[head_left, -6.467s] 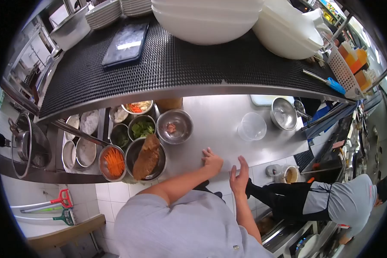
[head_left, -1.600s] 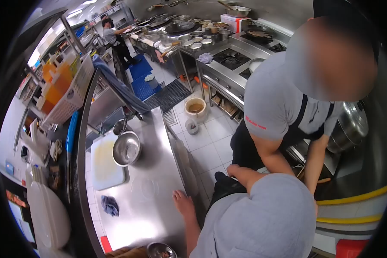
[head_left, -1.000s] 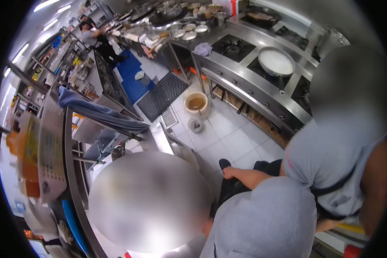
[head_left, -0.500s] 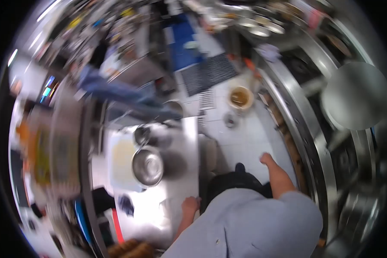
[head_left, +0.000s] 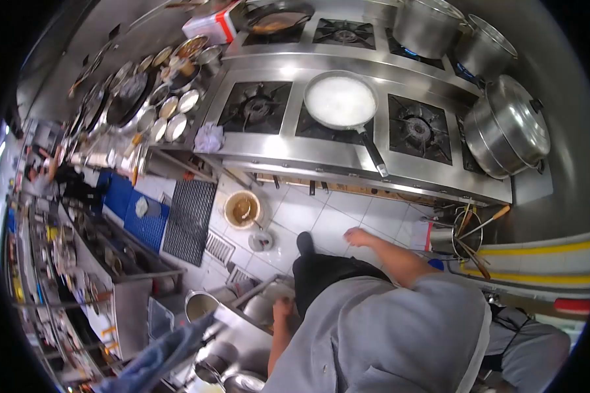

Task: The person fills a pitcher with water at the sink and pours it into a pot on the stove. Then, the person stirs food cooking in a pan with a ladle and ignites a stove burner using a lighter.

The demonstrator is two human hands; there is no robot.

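Note:
My right hand (head_left: 356,236) hangs above the tiled floor in front of the stove. Its fingers look loosely curled, with nothing seen in them. Low beside my body, my left hand (head_left: 282,306) is also curled, next to the edge of a steel counter (head_left: 246,327) and some metal bowls (head_left: 261,308). No held object shows in it, though its fingers are partly hidden. On the stove ahead, a long-handled pan (head_left: 341,101) with white, frothy-looking contents rests on a front burner; its black handle (head_left: 372,152) points toward me.
Large pots (head_left: 429,29) and a lidded steamer pot (head_left: 508,128) stand on the stove's right. A bucket of brown liquid (head_left: 242,209) and a black mat (head_left: 189,223) lie on the floor. A tall container of utensils (head_left: 465,236) stands right. Another person (head_left: 531,347) is behind me.
My view has swung right, from the counter with a steel bowl to the stove. The pan, burners and pots now face me. Both hands stay low at my sides.

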